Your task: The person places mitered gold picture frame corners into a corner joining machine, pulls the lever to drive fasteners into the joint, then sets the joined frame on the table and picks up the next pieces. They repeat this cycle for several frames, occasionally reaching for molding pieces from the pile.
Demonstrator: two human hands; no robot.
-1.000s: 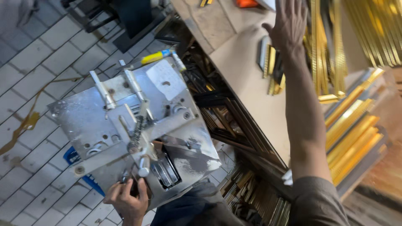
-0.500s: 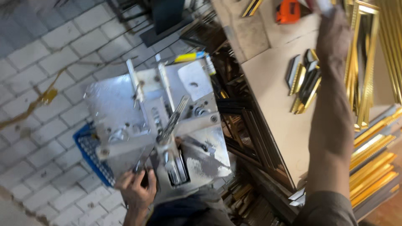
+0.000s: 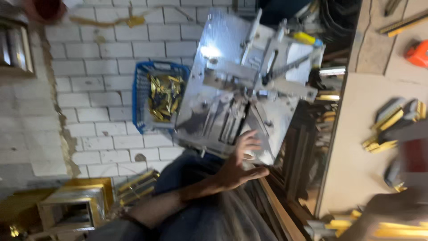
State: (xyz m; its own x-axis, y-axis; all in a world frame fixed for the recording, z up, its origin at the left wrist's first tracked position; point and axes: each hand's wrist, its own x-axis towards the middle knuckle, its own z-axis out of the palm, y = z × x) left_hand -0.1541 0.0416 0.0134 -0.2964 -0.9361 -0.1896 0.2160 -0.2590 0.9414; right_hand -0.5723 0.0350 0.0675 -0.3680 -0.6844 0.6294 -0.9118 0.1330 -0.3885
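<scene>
1. While the view was blurred and tilted, the left hand showed plainly near the middle, fingers spread and holding nothing, its fingertips at the near edge of the metal cutting machine; whether they touched the plate could not be told.
2. The machine was a silvery steel plate carrying clamps, bars and slots, with a yellow-handled lever at its far side, standing over a white tiled floor.
3. Just beside the machine on its left sat a blue plastic basket on the floor, holding small gold-coloured offcuts.
4. The right hand lay at the lower right edge as a dark blur over the pale bench; whether it was spread or closed could not be told.
5. Just below that hand lay gold moulding strips, and further up the bench a cluster of short gold and dark moulding pieces.
6. An orange tool rested at the bench's far right corner, well apart from both hands.
7. At the lower left stood gold picture frames, near the left forearm.
8. The person's dark blue trousers showed beneath the left arm.
</scene>
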